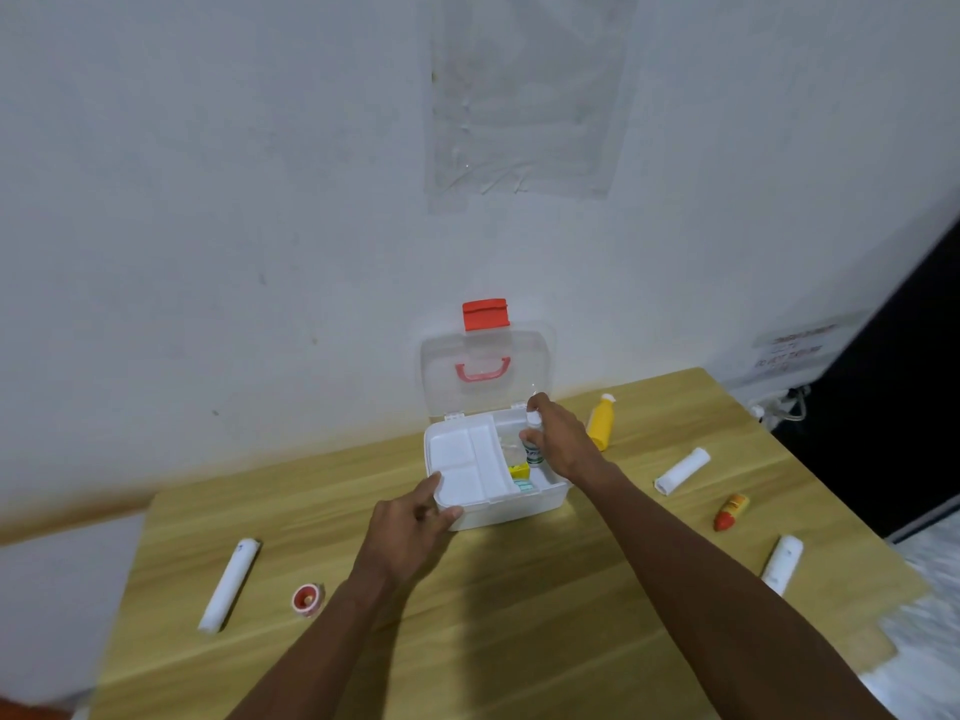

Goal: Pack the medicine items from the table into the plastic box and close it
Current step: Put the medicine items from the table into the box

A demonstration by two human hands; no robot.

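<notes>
The white plastic box (524, 504) stands at the table's far middle, its clear lid (485, 374) raised against the wall with a red latch on top. A white divided tray (470, 462) fills its left side. My left hand (410, 532) grips the box's front left corner. Over the box's right compartment, my right hand (558, 433) holds a small white bottle (533, 449) upright. A yellow packet (518, 471) and a green item lie inside below it.
On the wooden table (519, 615) lie a long white tube (231, 584) and a red tape roll (307, 599) at left. At right are a yellow bottle (601, 420), a white roll (681, 470), a red-yellow tube (731, 511) and another white tube (783, 563).
</notes>
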